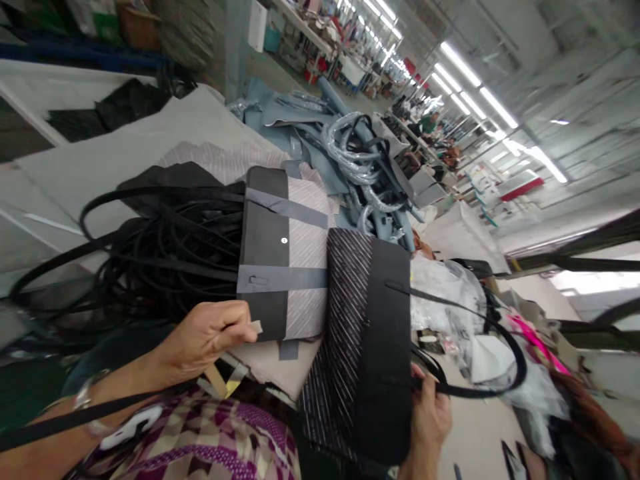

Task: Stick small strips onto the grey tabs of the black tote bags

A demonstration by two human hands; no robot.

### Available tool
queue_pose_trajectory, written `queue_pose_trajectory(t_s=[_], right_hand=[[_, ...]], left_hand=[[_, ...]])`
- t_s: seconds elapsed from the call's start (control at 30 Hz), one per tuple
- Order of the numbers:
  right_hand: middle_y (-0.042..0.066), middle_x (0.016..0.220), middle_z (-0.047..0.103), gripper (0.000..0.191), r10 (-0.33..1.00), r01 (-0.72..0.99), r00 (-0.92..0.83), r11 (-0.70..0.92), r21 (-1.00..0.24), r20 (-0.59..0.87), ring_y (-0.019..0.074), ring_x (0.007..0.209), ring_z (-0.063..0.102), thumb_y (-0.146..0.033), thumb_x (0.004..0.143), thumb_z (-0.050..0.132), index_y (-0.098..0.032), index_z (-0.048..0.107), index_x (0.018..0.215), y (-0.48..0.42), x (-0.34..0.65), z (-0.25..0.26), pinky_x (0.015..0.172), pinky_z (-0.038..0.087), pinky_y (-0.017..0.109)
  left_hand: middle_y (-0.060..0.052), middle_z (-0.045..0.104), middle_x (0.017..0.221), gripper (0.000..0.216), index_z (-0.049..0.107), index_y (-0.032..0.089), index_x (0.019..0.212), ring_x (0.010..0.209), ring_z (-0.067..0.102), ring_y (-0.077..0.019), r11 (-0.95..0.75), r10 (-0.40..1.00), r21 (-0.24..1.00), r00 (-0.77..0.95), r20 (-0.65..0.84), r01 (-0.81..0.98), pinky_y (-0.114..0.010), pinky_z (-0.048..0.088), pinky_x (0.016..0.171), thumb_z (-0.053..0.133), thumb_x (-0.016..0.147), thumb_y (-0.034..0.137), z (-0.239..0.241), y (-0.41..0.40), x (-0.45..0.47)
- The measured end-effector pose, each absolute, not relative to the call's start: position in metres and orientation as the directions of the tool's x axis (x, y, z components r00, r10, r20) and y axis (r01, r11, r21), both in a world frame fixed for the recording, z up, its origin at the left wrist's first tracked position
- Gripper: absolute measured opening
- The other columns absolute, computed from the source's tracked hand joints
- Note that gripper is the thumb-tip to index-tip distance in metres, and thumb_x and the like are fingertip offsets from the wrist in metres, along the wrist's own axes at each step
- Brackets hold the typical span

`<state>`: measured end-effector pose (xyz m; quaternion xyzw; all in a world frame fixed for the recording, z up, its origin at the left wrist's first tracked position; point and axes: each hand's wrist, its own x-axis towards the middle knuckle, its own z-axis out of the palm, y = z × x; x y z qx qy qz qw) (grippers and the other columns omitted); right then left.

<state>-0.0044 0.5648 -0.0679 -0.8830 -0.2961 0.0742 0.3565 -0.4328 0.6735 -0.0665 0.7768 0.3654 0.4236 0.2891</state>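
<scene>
the right hand [431,412] partly covers the looped black strap [520,361]

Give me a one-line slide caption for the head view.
Right hand holding a black panel with looped strap; closed left hand beside a grey-banded panel.

Worn items, as observed: left hand [213,337] and right hand [430,413] ungloved; left forearm uncovered. Pale, silvery band [84,395] around left wrist, fine detail blurred. Front garment [225,433]: purple, cream and brown checks, purple trim [265,427] with light dots. White patch [133,427] at its left, grey curved marking, illegible.
</scene>
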Motion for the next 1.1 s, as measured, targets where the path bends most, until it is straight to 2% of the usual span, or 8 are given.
queue_pose_trajectory(t_s=[0.17, 0.27, 0.37, 0.47, 0.53, 0.67, 0.83, 1.1], right_hand=[[0.012, 0.054, 0.066, 0.042, 0.586, 0.498, 0.805, -0.754, -0.427, -0.095, 0.0404, 0.062, 0.070, -0.071, 0.054, 0.067, -0.029, 0.066, 0.056, 0.535, 0.029, -0.068, 0.057, 0.054, 0.051], [0.014, 0.072, 0.074, 0.042, 0.706, 0.604, 0.698, -0.672, -0.428, -0.123, 0.0398, 0.078, 0.073, -0.065, 0.060, 0.067, -0.025, 0.075, 0.070, 0.555, -0.025, -0.064, 0.076, 0.057, 0.053], [0.011, 0.099, 0.077, 0.036, 0.941, 0.646, 0.337, -0.206, -0.735, 0.033, 0.0267, 0.088, 0.073, -0.050, 0.084, 0.064, -0.021, 0.076, 0.102, 0.588, -0.118, -0.061, 0.080, 0.059, 0.040], [0.007, 0.100, 0.074, 0.020, 0.956, 0.621, -0.164, 0.292, -0.728, 0.243, 0.0186, 0.090, 0.069, -0.024, 0.094, 0.061, -0.023, 0.072, 0.112, 0.615, -0.200, -0.054, 0.081, 0.058, 0.031], [0.006, 0.097, 0.072, 0.022, 0.877, 0.583, -0.350, 0.480, -0.655, 0.331, 0.0171, 0.089, 0.067, -0.015, 0.096, 0.059, -0.023, 0.070, 0.113, 0.625, -0.230, -0.050, 0.079, 0.056, 0.029], [0.005, 0.086, 0.069, 0.015, 0.785, 0.561, -0.489, 0.617, -0.552, 0.380, 0.0164, 0.077, 0.061, -0.008, 0.095, 0.059, -0.019, 0.067, 0.101, 0.635, -0.245, -0.052, 0.070, 0.052, 0.028], [0.004, 0.083, 0.067, 0.016, 0.773, 0.580, -0.512, 0.632, -0.514, 0.374, 0.0162, 0.076, 0.059, -0.004, 0.095, 0.054, -0.018, 0.061, 0.097, 0.648, -0.249, -0.060, 0.069, 0.049, 0.028], [0.002, 0.080, 0.070, 0.015, 0.823, 0.573, -0.418, 0.568, -0.591, 0.385, 0.0136, 0.073, 0.064, -0.015, 0.098, 0.052, -0.019, 0.067, 0.095, 0.679, -0.256, -0.080, 0.070, 0.051, 0.025]], left_hand=[[0.003, 0.046, 0.055, 0.068, 0.045, 0.019, 0.056, 0.052, 0.043, -0.0103, -0.688, 0.722, 0.614, 0.448, 0.528, 0.386, -0.025, 0.035, 0.050, 0.025, 0.106, 0.061, -0.068, 0.676, -0.430], [0.002, 0.046, 0.054, 0.066, 0.046, 0.019, 0.056, 0.052, 0.041, -0.0120, -0.747, 0.665, 0.495, 0.489, 0.565, 0.444, -0.029, 0.032, 0.051, 0.029, 0.105, 0.059, -0.070, 0.675, -0.431], [0.001, 0.048, 0.054, 0.063, 0.049, 0.019, 0.057, 0.053, 0.041, -0.0132, -0.781, 0.622, 0.401, 0.536, 0.571, 0.479, -0.030, 0.030, 0.050, 0.033, 0.105, 0.058, -0.069, 0.673, -0.432], [0.002, 0.050, 0.055, 0.057, 0.049, 0.018, 0.060, 0.055, 0.042, -0.0138, -0.807, 0.585, 0.322, 0.592, 0.554, 0.495, -0.029, 0.029, 0.050, 0.043, 0.103, 0.055, -0.068, 0.671, -0.435], [0.001, 0.051, 0.057, 0.055, 0.049, 0.018, 0.062, 0.055, 0.042, -0.0143, -0.808, 0.582, 0.305, 0.599, 0.551, 0.504, -0.029, 0.029, 0.050, 0.042, 0.104, 0.053, -0.070, 0.669, -0.438], [0.001, 0.053, 0.059, 0.054, 0.051, 0.018, 0.065, 0.055, 0.046, -0.0145, -0.770, 0.634, 0.373, 0.561, 0.532, 0.517, -0.029, 0.031, 0.051, 0.037, 0.107, 0.050, -0.078, 0.665, -0.446], [0.001, 0.066, 0.072, 0.044, 0.065, 0.017, 0.087, 0.064, 0.059, -0.0120, -0.614, 0.779, 0.638, 0.485, 0.397, 0.464, -0.024, 0.041, 0.060, 0.035, 0.110, 0.040, -0.085, 0.664, -0.454], [0.002, 0.061, 0.064, 0.040, 0.061, 0.017, 0.077, 0.058, 0.056, -0.0106, -0.546, 0.838, 0.691, 0.288, 0.464, 0.473, -0.022, 0.040, 0.058, 0.041, 0.109, 0.031, -0.087, 0.668, -0.449]])
